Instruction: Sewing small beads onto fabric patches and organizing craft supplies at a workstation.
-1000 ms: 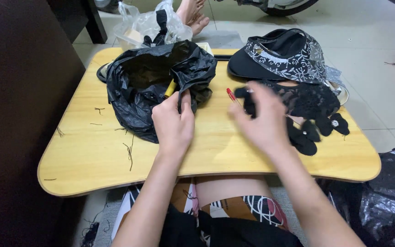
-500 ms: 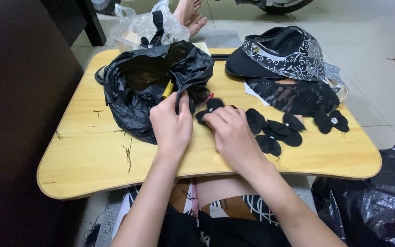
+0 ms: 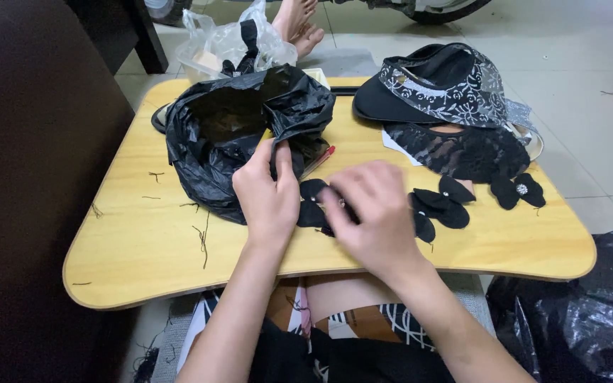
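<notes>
left hand [image 3: 267, 195] pinches the rim of a black plastic bag [image 3: 232, 135]; right hand [image 3: 370, 213], fingers curled, holds black fabric petals [image 3: 313, 206] on the wooden tabletop [image 3: 143, 248].

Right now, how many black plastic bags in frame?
2. One open black plastic bag on the wooden table, its edge under the left hand; another black plastic bag on the floor, bottom right, partly cut off.

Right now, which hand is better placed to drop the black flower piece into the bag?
Probably the left hand: it already touches the black plastic bag beside the black flower piece. The right hand sits farther away.
</notes>
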